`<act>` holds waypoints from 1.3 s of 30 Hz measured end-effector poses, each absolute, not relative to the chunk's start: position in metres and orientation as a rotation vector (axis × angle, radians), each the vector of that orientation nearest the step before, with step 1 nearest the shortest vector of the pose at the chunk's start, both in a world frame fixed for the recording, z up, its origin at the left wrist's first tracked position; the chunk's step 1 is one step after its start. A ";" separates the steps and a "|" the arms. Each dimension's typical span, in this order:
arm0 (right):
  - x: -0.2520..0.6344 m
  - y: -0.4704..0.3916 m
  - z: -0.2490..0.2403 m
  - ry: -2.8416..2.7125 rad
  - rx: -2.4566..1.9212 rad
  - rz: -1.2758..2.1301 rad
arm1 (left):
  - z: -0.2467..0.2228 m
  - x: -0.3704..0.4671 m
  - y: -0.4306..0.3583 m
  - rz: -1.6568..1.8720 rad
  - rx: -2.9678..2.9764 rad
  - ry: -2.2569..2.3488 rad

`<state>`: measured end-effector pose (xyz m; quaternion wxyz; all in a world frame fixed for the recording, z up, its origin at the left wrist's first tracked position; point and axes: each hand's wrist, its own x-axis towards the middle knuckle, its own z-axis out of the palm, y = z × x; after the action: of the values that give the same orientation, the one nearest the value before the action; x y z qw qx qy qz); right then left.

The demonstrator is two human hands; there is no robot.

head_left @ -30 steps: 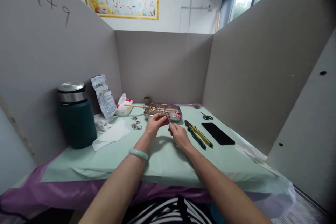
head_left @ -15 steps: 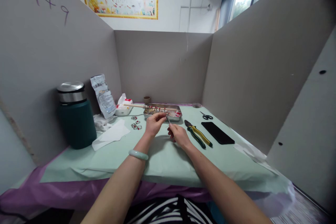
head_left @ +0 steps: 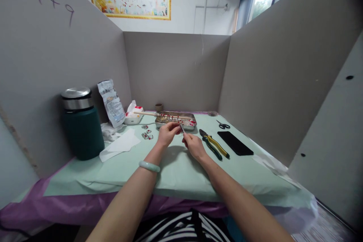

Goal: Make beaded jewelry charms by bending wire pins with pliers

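My left hand (head_left: 168,134), with a pale green bangle (head_left: 149,166) on its wrist, is pinched on something small that I cannot make out, just in front of the metal tray (head_left: 193,127). My right hand (head_left: 193,145) is closed around a thin metal tool (head_left: 182,129), whose tip meets the fingertips of my left hand. Beads and a wooden stick (head_left: 146,114) strung with small red pieces lie in and across the tray. Several small rings with red beads (head_left: 147,135) rest on the table left of my hands.
Pliers (head_left: 214,145), a black phone (head_left: 235,143) and scissors (head_left: 223,125) lie to the right. At the left stand a dark green flask (head_left: 82,132), a foil pouch (head_left: 111,104), a tissue pack (head_left: 134,116) and white paper (head_left: 120,145). Grey partitions enclose three sides.
My right hand has turned slightly, with its fingers drawn closer around the tool. My left hand has barely moved.
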<state>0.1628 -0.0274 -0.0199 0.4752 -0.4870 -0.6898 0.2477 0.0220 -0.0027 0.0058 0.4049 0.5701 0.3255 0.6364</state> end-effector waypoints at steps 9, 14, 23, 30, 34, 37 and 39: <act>0.162 -0.027 -0.020 -1.711 -1.201 0.644 | 0.008 0.019 -0.003 1.567 1.388 0.838; 0.161 -0.030 -0.019 -1.751 -1.256 0.414 | 0.008 0.020 -0.003 1.593 1.424 0.882; 0.162 -0.033 -0.015 -1.743 -1.274 0.412 | 0.006 0.018 0.000 1.640 1.487 0.914; 0.162 -0.036 -0.011 -1.732 -1.354 0.444 | 0.006 0.019 -0.001 1.590 1.513 0.885; 0.162 -0.037 -0.011 -1.744 -1.349 0.396 | 0.011 0.019 -0.007 1.566 1.418 0.805; 0.162 -0.035 -0.012 -1.751 -1.348 0.368 | 0.013 0.017 -0.009 1.507 1.328 0.732; 0.162 -0.035 -0.013 -1.758 -1.346 0.355 | 0.012 0.015 -0.008 1.477 1.261 0.701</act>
<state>0.1620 -0.0352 -0.0131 0.4348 -0.5405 -0.7060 0.1428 0.0149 -0.0085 0.0119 0.5129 0.5243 0.2913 0.6141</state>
